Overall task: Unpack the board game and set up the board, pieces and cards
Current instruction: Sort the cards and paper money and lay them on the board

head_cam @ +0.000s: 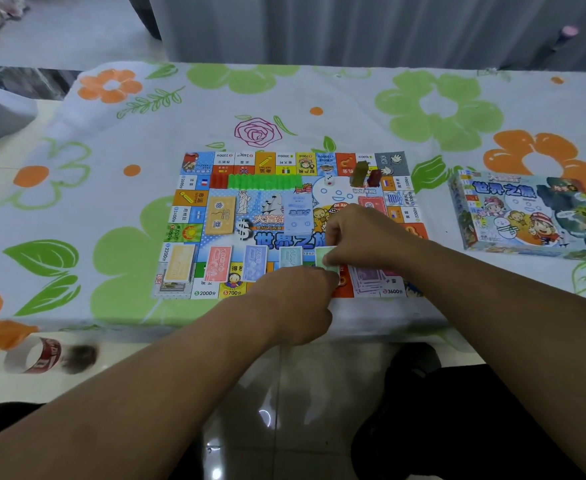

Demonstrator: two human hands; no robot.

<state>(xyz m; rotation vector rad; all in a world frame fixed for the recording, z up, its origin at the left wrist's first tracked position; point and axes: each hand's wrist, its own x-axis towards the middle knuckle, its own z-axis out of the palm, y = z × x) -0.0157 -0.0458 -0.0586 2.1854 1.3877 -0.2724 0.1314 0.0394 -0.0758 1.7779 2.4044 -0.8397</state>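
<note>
Green notes [325, 258] sit pinched between both hands at the board's [205, 292] near edge, next to other stacks [255, 262]: left hand [296, 299] curls on their near end, right hand [360, 237] grips from above. Likely thin, light, floppy and slippery; better taken by the short ends, kept squared.

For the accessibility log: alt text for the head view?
The left hand and right hand hold green banknotes over the near edge of the game board, next to a row of other note stacks. The game box lies to the right on the floral tablecloth.
</note>
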